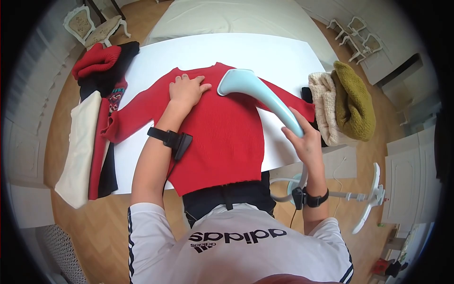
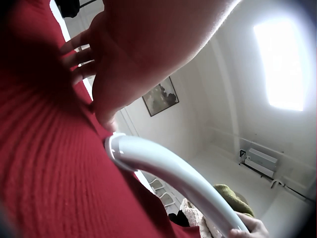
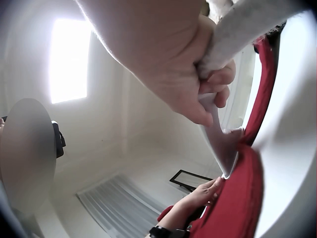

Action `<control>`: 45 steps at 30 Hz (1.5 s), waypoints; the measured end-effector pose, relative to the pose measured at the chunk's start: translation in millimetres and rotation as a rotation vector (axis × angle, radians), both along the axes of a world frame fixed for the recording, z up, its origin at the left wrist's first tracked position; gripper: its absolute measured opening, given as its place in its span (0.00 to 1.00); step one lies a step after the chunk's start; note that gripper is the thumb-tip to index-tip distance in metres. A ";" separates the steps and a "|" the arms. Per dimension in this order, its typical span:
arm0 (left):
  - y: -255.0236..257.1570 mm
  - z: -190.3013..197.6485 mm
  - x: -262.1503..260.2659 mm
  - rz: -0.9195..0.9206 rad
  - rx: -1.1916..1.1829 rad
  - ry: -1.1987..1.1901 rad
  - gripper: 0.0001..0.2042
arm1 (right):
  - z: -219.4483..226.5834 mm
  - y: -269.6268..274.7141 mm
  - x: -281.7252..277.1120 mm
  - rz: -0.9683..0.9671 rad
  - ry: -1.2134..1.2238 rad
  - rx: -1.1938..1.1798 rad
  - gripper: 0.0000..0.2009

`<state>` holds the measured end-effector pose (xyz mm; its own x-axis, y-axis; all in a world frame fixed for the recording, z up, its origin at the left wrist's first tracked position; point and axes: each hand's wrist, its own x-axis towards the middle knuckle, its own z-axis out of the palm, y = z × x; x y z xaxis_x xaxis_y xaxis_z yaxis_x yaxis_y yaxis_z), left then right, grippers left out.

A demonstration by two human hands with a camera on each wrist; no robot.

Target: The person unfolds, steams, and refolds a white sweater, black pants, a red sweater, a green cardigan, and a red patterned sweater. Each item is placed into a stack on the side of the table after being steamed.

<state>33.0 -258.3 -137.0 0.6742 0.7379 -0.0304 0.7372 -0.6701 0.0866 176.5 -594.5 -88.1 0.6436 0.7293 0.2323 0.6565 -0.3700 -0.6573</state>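
Observation:
A red ribbed sweater (image 1: 222, 137) lies spread on a white table (image 1: 156, 54), sleeves out to both sides. My left hand (image 1: 187, 90) rests flat on its upper part near the neckline, fingers spread. With my right hand (image 1: 307, 144) I grip the handle of a light blue steamer (image 1: 257, 90); its head touches the sweater's upper chest, just right of my left hand. In the right wrist view the right hand (image 3: 198, 74) has its fingers curled round the handle, and the left hand (image 3: 200, 193) lies beside the steamer head.
Folded clothes, white (image 1: 78, 146), red and black, are stacked at the table's left edge. At the right edge lie a cream knit (image 1: 324, 106) and an olive fleece (image 1: 352, 102). A steamer stand (image 1: 352, 195) is on the floor at the right. Behind the table stands a white-covered surface (image 1: 231, 21).

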 end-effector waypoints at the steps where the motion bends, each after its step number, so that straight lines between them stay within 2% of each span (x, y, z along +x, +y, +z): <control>1: 3.9 -0.7 -0.6 -0.009 -0.002 0.001 0.29 | -1.9 -10.2 2.2 -0.023 0.006 0.047 0.29; 3: 13.1 -1.7 -2.6 0.031 0.031 0.017 0.27 | -1.7 -32.2 4.8 -0.057 0.008 0.091 0.29; 6: 25.0 -0.7 -4.4 0.049 0.040 0.014 0.26 | 10.0 -64.8 4.1 -0.283 0.029 0.025 0.28; 9: 42.1 -0.3 -6.3 0.091 0.001 0.028 0.27 | 6.9 -96.9 11.8 -0.332 0.007 0.049 0.28; 11: 46.4 -2.4 -8.0 0.103 0.012 0.020 0.27 | 14.1 -102.0 7.0 -0.372 0.012 0.029 0.28; 13: 48.2 -6.9 -9.5 0.108 0.016 0.027 0.27 | 15.9 -103.0 3.0 -0.391 0.097 0.126 0.27; 16: 51.4 -10.7 -17.1 0.064 0.122 -0.002 0.24 | 7.3 -84.0 -3.9 -0.321 0.097 0.229 0.28; 18: 68.9 -20.1 -27.9 -0.064 0.030 -0.145 0.21 | 4.7 -59.9 -13.8 -0.225 0.092 0.273 0.29; 19: 74.6 -23.7 -34.2 -0.055 0.038 -0.135 0.21 | 5.6 -44.0 -19.8 -0.216 0.104 0.279 0.29; 21: 84.7 -31.1 -47.7 -0.063 -0.071 -0.366 0.22 | 7.1 -7.7 -32.0 -0.008 0.066 0.242 0.29; 22: 90.0 -38.3 -53.6 -0.057 -0.063 -0.352 0.22 | -0.9 11.2 -34.8 0.056 0.049 0.253 0.29; 24: 101.4 -53.7 -63.6 -0.015 -0.250 -0.688 0.22 | -15.4 44.5 -41.2 0.142 0.059 0.214 0.29; 26: 111.2 -60.3 -67.4 -0.028 -0.288 -0.695 0.22 | -9.7 64.5 -50.9 0.165 0.129 0.046 0.29; 28: 120.1 -64.9 -68.2 -0.051 -0.355 -0.687 0.21 | -22.1 63.6 -50.2 0.183 0.086 0.091 0.29; 29: 117.2 -62.3 -67.9 -0.043 -0.354 -0.690 0.21 | -25.7 59.2 -48.8 0.195 0.041 0.126 0.29; 31: 109.5 -58.8 -63.7 -0.070 -0.152 -0.498 0.19 | -19.7 31.6 -46.2 0.175 0.094 0.078 0.29; 33: 101.5 -54.9 -60.8 -0.058 -0.150 -0.483 0.18 | -12.0 -3.3 -45.9 0.165 0.070 0.124 0.28; 35: 93.9 -47.5 -57.5 -0.017 -0.090 -0.429 0.20 | -6.3 -46.1 -43.4 0.144 0.076 0.032 0.28; 37: 93.7 -45.9 -58.0 -0.013 -0.120 -0.417 0.21 | 15.2 -82.8 -47.9 0.058 0.238 -0.095 0.30; 39: 94.7 -47.3 -59.1 -0.046 -0.099 -0.415 0.23 | 17.9 -123.1 -40.3 0.095 0.220 -0.116 0.30; 41: 92.8 -43.9 -59.5 -0.048 -0.111 -0.377 0.26 | 21.7 -147.6 -33.0 0.137 0.204 -0.131 0.31; 44: 97.6 -33.5 -66.3 -0.116 -0.203 -0.399 0.24 | 25.4 -154.2 -28.9 0.234 0.363 -0.091 0.32; 45: 101.1 -26.0 -73.1 -0.144 -0.432 -0.521 0.23 | 24.1 -146.5 -28.2 0.240 0.362 -0.082 0.32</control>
